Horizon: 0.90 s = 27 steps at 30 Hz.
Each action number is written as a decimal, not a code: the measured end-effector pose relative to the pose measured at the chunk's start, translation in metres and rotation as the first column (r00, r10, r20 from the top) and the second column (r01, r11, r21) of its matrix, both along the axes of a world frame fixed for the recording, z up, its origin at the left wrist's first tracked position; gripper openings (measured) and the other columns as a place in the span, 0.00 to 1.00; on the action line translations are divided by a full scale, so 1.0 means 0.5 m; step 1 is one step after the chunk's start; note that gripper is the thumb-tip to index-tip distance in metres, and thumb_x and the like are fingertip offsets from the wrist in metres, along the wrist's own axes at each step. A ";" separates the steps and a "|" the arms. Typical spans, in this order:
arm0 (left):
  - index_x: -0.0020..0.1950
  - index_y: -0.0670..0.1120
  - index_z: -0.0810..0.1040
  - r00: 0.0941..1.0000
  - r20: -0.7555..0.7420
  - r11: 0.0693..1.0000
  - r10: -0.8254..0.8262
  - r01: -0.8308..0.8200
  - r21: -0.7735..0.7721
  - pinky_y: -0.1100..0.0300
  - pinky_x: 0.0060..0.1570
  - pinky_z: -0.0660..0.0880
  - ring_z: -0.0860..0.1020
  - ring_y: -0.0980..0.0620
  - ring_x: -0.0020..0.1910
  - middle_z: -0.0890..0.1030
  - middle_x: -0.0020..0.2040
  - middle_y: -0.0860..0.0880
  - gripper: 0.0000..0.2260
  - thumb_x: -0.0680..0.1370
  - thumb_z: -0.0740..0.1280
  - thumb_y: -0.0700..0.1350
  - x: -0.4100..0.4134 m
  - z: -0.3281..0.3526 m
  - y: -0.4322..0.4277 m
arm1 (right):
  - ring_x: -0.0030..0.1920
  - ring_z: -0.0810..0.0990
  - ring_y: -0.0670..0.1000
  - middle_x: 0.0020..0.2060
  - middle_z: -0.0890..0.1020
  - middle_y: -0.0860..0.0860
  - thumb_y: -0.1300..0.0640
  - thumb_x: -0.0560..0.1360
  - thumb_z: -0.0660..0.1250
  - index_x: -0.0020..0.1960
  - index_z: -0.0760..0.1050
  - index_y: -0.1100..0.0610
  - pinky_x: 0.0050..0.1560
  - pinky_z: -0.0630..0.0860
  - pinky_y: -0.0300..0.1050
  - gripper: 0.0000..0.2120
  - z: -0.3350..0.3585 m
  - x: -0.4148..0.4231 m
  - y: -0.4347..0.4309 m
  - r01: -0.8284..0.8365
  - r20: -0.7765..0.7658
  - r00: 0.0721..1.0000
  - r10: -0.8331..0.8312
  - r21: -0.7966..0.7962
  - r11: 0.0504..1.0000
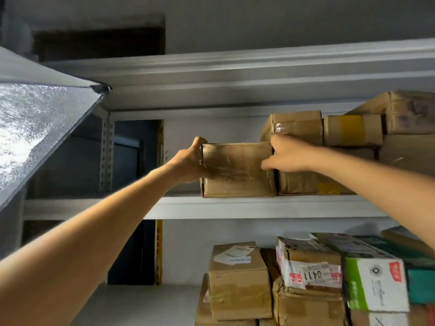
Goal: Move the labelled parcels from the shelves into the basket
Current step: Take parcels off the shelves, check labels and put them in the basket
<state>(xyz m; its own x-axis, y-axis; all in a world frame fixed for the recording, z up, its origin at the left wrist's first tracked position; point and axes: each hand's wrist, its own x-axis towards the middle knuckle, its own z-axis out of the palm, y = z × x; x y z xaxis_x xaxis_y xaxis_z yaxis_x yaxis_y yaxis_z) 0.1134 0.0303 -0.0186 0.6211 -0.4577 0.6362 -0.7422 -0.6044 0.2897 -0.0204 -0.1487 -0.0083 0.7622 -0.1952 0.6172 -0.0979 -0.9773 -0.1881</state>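
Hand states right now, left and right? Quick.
Left hand: grips the left end of the taped parcel on the shelf.
Right hand: grips the same parcel's right end.

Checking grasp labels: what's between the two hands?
Head view: a taped cardboard box on the upper shelf. The left hand grips its left end, the right hand its upper right corner.

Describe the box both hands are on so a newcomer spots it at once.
Find the grey metal shelving and the upper stocked shelf. The box is the leftmost in its row, brown cardboard under glossy clear tape. Unlike its neighbour with a yellow patch, it has the left hand and right hand gripping its sides.
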 end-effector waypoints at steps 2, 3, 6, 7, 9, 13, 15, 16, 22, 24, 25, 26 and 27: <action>0.70 0.49 0.60 0.997 0.074 0.998 -0.006 0.010 -0.059 0.56 0.43 0.73 0.76 0.47 0.45 0.76 0.53 0.44 0.34 0.71 0.76 0.43 0.011 -0.006 0.001 | 0.33 0.69 0.50 0.33 0.69 0.53 0.57 0.73 0.70 0.39 0.66 0.59 0.29 0.61 0.43 0.13 -0.006 0.008 0.012 0.000 0.070 0.998 -0.005 0.062 0.998; 0.69 0.49 0.61 0.995 0.098 0.997 -0.004 0.012 -0.080 0.56 0.42 0.74 0.77 0.46 0.45 0.77 0.53 0.43 0.33 0.71 0.76 0.42 0.015 -0.008 0.003 | 0.34 0.70 0.50 0.34 0.70 0.53 0.56 0.72 0.70 0.38 0.66 0.59 0.30 0.62 0.43 0.13 -0.010 0.011 0.018 0.005 0.095 0.995 -0.014 0.091 0.996; 0.67 0.48 0.64 0.991 0.116 0.982 -0.060 0.079 -0.171 0.57 0.44 0.76 0.79 0.45 0.48 0.78 0.52 0.43 0.32 0.68 0.77 0.40 0.015 -0.021 0.010 | 0.44 0.76 0.53 0.42 0.76 0.54 0.52 0.72 0.71 0.45 0.71 0.60 0.36 0.70 0.43 0.13 -0.021 0.018 0.036 0.017 0.115 0.993 -0.033 0.136 0.991; 0.65 0.47 0.65 0.988 0.122 0.968 -0.092 0.118 -0.222 0.58 0.44 0.76 0.79 0.46 0.49 0.78 0.52 0.45 0.32 0.67 0.78 0.39 0.009 -0.028 0.010 | 0.52 0.76 0.55 0.51 0.77 0.56 0.51 0.72 0.71 0.56 0.72 0.62 0.44 0.74 0.45 0.19 -0.022 0.020 0.038 0.008 0.116 0.993 -0.027 0.155 0.988; 0.61 0.46 0.67 0.976 0.167 0.937 -0.139 0.184 -0.296 0.58 0.44 0.77 0.78 0.48 0.50 0.77 0.52 0.48 0.30 0.65 0.79 0.37 -0.004 -0.044 0.010 | 0.67 0.69 0.59 0.70 0.67 0.59 0.49 0.74 0.70 0.77 0.49 0.62 0.60 0.71 0.49 0.43 -0.024 0.024 0.035 -0.018 0.097 0.995 -0.006 0.243 0.970; 0.55 0.45 0.68 0.938 0.325 0.893 -0.123 0.248 -0.375 0.56 0.42 0.81 0.79 0.49 0.48 0.77 0.51 0.51 0.27 0.64 0.79 0.35 -0.024 -0.088 0.020 | 0.70 0.67 0.60 0.75 0.60 0.58 0.41 0.73 0.70 0.78 0.34 0.58 0.68 0.68 0.52 0.53 -0.032 0.033 0.030 -0.172 0.239 0.968 0.074 0.418 0.892; 0.51 0.47 0.68 0.922 0.371 0.864 -0.115 0.276 -0.420 0.58 0.38 0.81 0.79 0.50 0.48 0.77 0.51 0.52 0.24 0.64 0.78 0.33 -0.027 -0.110 0.027 | 0.64 0.73 0.60 0.72 0.65 0.58 0.40 0.72 0.71 0.79 0.43 0.58 0.62 0.74 0.56 0.51 -0.036 0.034 0.034 -0.232 0.322 0.944 0.069 0.501 0.834; 0.49 0.47 0.67 0.916 0.388 0.851 -0.106 0.285 -0.441 0.59 0.37 0.81 0.79 0.50 0.47 0.77 0.51 0.53 0.24 0.64 0.77 0.32 -0.027 -0.118 0.029 | 0.60 0.75 0.60 0.70 0.67 0.57 0.43 0.72 0.72 0.78 0.48 0.58 0.58 0.77 0.57 0.47 -0.039 0.033 0.037 -0.264 0.363 0.930 0.064 0.534 0.803; 0.47 0.45 0.70 0.905 0.415 0.814 -0.098 0.313 -0.489 0.51 0.36 0.82 0.80 0.49 0.48 0.77 0.48 0.57 0.20 0.66 0.75 0.29 -0.013 -0.131 0.051 | 0.50 0.77 0.56 0.55 0.71 0.54 0.58 0.70 0.76 0.69 0.62 0.59 0.53 0.79 0.57 0.34 -0.054 0.046 0.047 -0.373 0.419 0.902 0.102 0.640 0.672; 0.47 0.45 0.70 0.889 0.447 0.804 -0.096 0.334 -0.492 0.49 0.35 0.82 0.80 0.46 0.48 0.78 0.49 0.53 0.19 0.67 0.74 0.29 -0.004 -0.124 0.059 | 0.56 0.77 0.57 0.57 0.73 0.53 0.59 0.70 0.77 0.68 0.64 0.59 0.56 0.78 0.58 0.32 -0.052 0.058 0.053 -0.402 0.453 0.885 0.103 0.633 0.662; 0.46 0.45 0.70 0.886 0.452 0.790 -0.101 0.348 -0.505 0.48 0.34 0.82 0.80 0.45 0.48 0.79 0.50 0.51 0.18 0.68 0.73 0.28 -0.001 -0.121 0.061 | 0.58 0.77 0.58 0.58 0.73 0.53 0.59 0.70 0.77 0.68 0.65 0.58 0.57 0.77 0.58 0.32 -0.050 0.066 0.056 -0.413 0.469 0.877 0.105 0.624 0.663; 0.46 0.46 0.70 0.883 0.458 0.781 -0.100 0.355 -0.513 0.49 0.34 0.82 0.80 0.45 0.48 0.79 0.50 0.50 0.18 0.68 0.72 0.28 0.003 -0.117 0.061 | 0.59 0.76 0.58 0.59 0.73 0.53 0.58 0.70 0.77 0.68 0.65 0.57 0.58 0.77 0.58 0.32 -0.050 0.073 0.058 -0.428 0.486 0.866 0.112 0.609 0.667; 0.46 0.46 0.70 0.878 0.472 0.780 -0.085 0.353 -0.517 0.50 0.35 0.82 0.80 0.45 0.48 0.79 0.51 0.48 0.19 0.68 0.72 0.27 0.007 -0.115 0.059 | 0.60 0.76 0.57 0.58 0.72 0.53 0.58 0.69 0.77 0.69 0.65 0.57 0.58 0.77 0.57 0.33 -0.051 0.080 0.060 -0.444 0.502 0.856 0.121 0.597 0.668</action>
<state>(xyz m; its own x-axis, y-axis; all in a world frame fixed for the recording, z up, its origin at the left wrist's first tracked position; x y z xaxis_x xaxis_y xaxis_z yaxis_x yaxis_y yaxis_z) 0.1170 0.0597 -0.0761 0.1774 -0.0149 0.9840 -0.9586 -0.2289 0.1693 0.0197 -0.1187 -0.0340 0.5770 -0.4913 0.6525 0.4000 -0.5266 -0.7501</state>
